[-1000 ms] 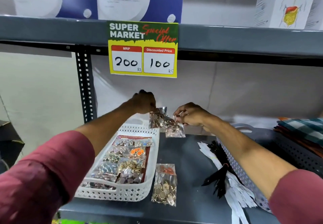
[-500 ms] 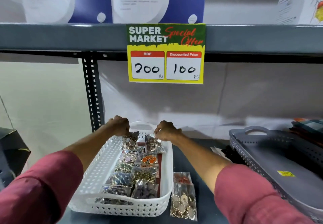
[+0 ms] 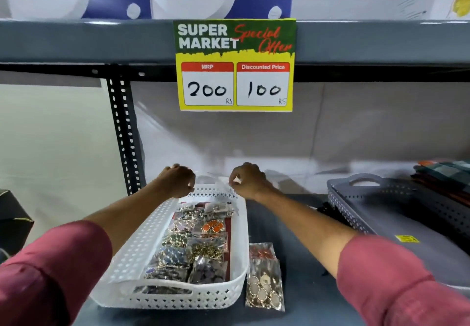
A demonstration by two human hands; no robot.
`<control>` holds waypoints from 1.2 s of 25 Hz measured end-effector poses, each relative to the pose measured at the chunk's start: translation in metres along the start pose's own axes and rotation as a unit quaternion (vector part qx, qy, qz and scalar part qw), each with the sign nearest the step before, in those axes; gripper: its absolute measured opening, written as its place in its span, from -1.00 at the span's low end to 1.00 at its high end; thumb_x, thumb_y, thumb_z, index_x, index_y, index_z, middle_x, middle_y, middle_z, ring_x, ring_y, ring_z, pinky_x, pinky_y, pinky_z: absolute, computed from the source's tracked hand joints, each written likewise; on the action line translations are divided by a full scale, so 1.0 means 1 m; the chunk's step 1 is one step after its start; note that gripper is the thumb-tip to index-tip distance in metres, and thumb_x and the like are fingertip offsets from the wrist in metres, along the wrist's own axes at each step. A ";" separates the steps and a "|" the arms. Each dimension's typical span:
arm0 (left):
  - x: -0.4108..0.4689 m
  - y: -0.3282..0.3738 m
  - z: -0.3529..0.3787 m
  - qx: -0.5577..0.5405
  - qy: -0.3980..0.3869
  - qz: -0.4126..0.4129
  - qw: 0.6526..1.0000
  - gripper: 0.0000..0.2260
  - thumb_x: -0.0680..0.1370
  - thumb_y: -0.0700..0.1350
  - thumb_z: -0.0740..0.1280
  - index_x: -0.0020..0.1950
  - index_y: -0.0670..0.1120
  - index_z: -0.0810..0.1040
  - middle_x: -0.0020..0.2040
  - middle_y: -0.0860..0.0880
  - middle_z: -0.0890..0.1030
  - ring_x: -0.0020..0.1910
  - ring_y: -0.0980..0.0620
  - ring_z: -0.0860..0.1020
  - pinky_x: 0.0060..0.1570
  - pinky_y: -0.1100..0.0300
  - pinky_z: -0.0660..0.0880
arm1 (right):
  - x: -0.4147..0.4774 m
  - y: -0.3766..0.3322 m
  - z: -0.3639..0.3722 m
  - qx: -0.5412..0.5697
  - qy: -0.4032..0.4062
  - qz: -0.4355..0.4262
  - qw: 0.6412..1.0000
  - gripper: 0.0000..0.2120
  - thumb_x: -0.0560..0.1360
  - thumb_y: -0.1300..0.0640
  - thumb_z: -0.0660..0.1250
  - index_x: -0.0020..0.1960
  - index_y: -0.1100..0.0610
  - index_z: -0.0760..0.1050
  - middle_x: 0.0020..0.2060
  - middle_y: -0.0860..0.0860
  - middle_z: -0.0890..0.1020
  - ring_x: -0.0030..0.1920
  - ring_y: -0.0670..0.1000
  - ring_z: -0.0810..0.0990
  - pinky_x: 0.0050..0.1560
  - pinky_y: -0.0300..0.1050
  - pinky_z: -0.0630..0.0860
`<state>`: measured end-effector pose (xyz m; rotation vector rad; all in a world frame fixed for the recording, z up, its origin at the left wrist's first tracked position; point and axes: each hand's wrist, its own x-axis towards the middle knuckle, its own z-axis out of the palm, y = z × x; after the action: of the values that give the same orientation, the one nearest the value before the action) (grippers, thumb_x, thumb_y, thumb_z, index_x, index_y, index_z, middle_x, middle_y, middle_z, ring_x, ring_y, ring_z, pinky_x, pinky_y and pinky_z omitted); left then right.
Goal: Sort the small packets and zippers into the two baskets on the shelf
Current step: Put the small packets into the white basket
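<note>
A white perforated basket [image 3: 142, 244] on the grey shelf holds several clear packets of buttons and trinkets [image 3: 198, 247]. Both my hands hover over its far end. My left hand [image 3: 178, 181] is curled shut with nothing seen in it. My right hand [image 3: 250, 182] pinches the blurred clear top flap of a packet [image 3: 221, 207] whose lower part rests in the basket. Two more packets [image 3: 264, 285] lie on the shelf just right of the basket. A grey basket [image 3: 356, 208] stands at the right, with black zippers [image 3: 328, 211] partly hidden beside it.
A yellow price sign [image 3: 235, 65] hangs from the upper shelf edge above my hands. Folded checked cloth [image 3: 442, 175] lies behind the grey basket. A perforated black shelf post [image 3: 124, 135] stands at the left, with a dark box [image 3: 12, 224] beyond it.
Both hands carried packets from mid-shelf to the white basket's far end and lowered them in. The left hand has let go and risen. The view has shifted left.
</note>
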<state>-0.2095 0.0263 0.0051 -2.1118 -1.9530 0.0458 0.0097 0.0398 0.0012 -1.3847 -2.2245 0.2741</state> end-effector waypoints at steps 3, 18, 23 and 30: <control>-0.018 0.047 -0.038 -0.101 0.084 0.101 0.986 -0.83 0.50 0.01 0.40 -0.01 -0.05 0.67 0.00 -0.04 0.68 0.04 -0.01 0.59 0.01 0.16 0.45 | -0.019 0.020 -0.037 0.004 -0.042 0.017 0.999 -0.87 0.43 0.18 0.43 -0.06 0.19 0.68 -0.10 0.06 0.71 -0.05 0.00 0.65 -0.12 -0.23 0.51; -0.091 0.195 -0.055 -0.005 -0.182 0.310 0.933 -0.80 0.47 -0.07 0.45 0.02 -0.14 0.61 -0.04 -0.06 0.65 -0.09 -0.01 0.58 -0.13 0.10 0.55 | -0.070 0.068 -0.032 -0.060 -0.362 -0.052 0.929 -0.84 0.45 0.35 0.41 -0.29 0.22 0.55 -0.46 -0.02 0.47 -0.49 -0.13 0.43 -0.42 -0.28 0.38; -0.077 0.181 -0.065 -0.354 -0.156 0.233 0.892 -0.91 0.53 -0.30 0.34 -0.15 -0.16 0.57 -0.27 0.00 0.50 -0.27 0.10 0.49 0.13 -0.01 0.54 | -0.075 0.068 -0.063 0.035 -0.272 0.027 0.961 -0.75 0.47 0.40 0.36 -0.03 0.07 0.57 -0.23 -0.03 0.63 -0.21 -0.04 0.64 -0.32 -0.25 0.50; -0.036 0.073 -0.102 -0.401 0.020 0.192 0.896 -0.88 0.43 -0.11 0.49 -0.24 0.11 0.64 -0.29 0.02 0.68 -0.29 0.05 0.63 -0.16 0.13 0.56 | -0.037 0.039 -0.085 0.140 -0.011 0.090 0.986 -0.77 0.49 0.23 0.39 0.13 0.05 0.58 0.05 0.11 0.66 -0.03 0.02 0.61 -0.12 -0.22 0.46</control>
<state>-0.1211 -0.0307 0.0822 -2.9334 -1.6402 -0.8606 0.0966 0.0172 0.0460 -1.4307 -1.9873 0.6426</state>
